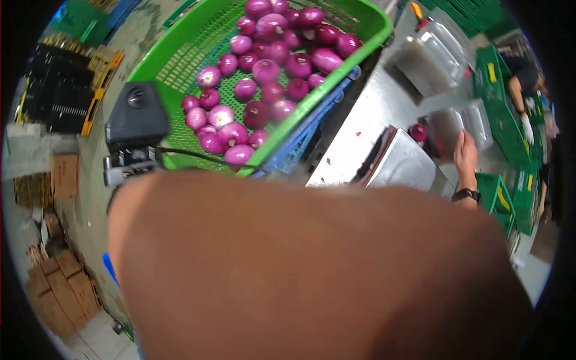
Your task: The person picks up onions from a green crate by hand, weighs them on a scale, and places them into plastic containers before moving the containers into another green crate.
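Observation:
Near the right side, my right hand (465,157), with a black watch at the wrist, grips the edge of a clear plastic tray (477,126). A red onion (418,132) lies just left of that tray. Close by is a flat steel plate (403,163) with a dark edge. Further up the table is a stack of clear plastic trays (433,54). A large blurred bare arm (312,258) fills the lower foreground; my left hand does not show. Beyond the arm, a green perforated crate (162,57) holds many red onions (264,71).
The steel table (354,141) carries small peel scraps. A black box-shaped device (137,114) with a cable stands beside the crate. Green crates (501,102) line the right, where another person's gloved hand (527,128) shows. Cardboard boxes (63,294) stand on the floor at lower left.

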Tool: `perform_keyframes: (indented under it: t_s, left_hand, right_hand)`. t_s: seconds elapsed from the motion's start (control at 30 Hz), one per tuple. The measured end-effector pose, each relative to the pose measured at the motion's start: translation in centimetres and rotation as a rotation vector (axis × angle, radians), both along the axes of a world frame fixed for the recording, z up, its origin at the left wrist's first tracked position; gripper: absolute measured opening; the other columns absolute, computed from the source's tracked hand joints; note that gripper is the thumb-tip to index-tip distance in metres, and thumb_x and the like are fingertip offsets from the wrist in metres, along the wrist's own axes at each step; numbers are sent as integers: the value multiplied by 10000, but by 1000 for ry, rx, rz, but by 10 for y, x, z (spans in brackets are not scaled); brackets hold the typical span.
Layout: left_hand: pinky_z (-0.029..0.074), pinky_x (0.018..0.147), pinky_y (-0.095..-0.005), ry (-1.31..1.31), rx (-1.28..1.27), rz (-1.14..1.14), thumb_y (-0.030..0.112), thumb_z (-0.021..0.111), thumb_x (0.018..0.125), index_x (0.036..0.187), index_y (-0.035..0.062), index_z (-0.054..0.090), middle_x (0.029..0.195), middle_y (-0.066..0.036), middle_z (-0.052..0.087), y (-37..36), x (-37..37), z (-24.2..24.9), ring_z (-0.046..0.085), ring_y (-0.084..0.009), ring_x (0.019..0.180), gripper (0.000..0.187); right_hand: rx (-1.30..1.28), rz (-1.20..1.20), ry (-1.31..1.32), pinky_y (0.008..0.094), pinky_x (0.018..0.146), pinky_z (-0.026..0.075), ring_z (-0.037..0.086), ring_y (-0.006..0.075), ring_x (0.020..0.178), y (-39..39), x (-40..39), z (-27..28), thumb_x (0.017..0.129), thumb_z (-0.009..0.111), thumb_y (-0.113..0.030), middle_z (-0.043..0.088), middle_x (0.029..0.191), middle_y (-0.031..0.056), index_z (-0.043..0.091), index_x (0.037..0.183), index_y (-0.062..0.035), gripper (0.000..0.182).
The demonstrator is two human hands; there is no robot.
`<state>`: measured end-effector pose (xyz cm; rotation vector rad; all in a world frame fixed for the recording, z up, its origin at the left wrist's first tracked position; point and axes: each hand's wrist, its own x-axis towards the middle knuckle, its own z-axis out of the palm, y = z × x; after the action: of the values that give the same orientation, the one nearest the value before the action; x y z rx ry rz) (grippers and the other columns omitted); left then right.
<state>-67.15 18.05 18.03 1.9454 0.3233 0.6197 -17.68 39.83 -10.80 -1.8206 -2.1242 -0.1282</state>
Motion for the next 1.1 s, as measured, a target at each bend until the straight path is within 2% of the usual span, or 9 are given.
perform_keyframes:
  t_s: [0.03,0.13,0.27,0.37,0.47,0.6,0.8,0.97,1.1]
  left_hand:
    - [441,622,-245,15,-29,106,256,708,909,812,46,611,740,1,590,12,-23,0,558,-95,695,251]
    - [437,614,-240,172,-249,536,269,702,919,812,48,610,733,9,584,62,-102,-30,552,-88,689,262]
    - [429,594,-244,587,-425,1077,311,708,958,910,47,639,771,32,582,115,-210,-144,518,-59,685,276]
    - [504,708,-345,865,-359,934,265,739,886,876,33,654,802,-35,659,129,-239,-215,597,-133,755,248]
    - [544,825,-407,1014,-181,809,272,795,799,1049,25,664,960,-168,708,127,-218,-262,685,-303,887,374]
    - [510,984,-464,1155,-93,616,245,868,713,1319,34,529,1262,-234,583,123,-180,-310,605,-416,1152,725]
    - [505,991,-477,1101,-223,752,195,873,676,1355,25,414,1264,-280,564,125,-167,-365,592,-449,1164,837]
    - [527,948,-410,979,-327,781,218,939,546,1280,37,500,1196,-247,619,144,-183,-323,635,-374,1097,875]
    - [562,853,-380,467,-718,828,249,884,658,1314,31,509,1188,-128,628,180,-210,-261,653,-252,1014,787]
  right_hand:
    - [-333,-199,-31,540,916,466,603,497,1086,7,-11,12,1080,398,-408,655,1090,317,634,1169,23,499]
    - [-128,-71,-88,562,801,467,603,524,947,10,-12,-3,1084,373,-421,647,965,314,624,1055,8,498]
    - [-137,-107,-171,508,742,502,652,459,832,9,-9,-4,1039,543,-318,675,890,258,624,951,1,341]
    - [-120,-68,149,444,683,489,622,332,685,8,-12,10,984,655,-325,654,783,187,596,854,3,358]
    - [-164,-336,149,389,648,464,534,222,651,9,-12,26,927,739,-317,616,733,125,553,785,10,403]
    - [50,-173,88,383,607,429,462,223,640,-58,-65,60,865,802,-219,514,693,98,505,727,-15,386]
    - [-434,82,61,434,582,417,509,342,634,-208,-149,59,713,860,-108,490,683,135,484,712,-38,383]
    - [-511,131,277,362,801,515,640,276,866,-221,-200,91,712,868,-155,664,955,127,657,1041,-14,415]
    - [-446,-4,571,304,811,510,625,169,906,-202,-225,100,784,810,-102,675,1022,86,643,1138,-11,401]
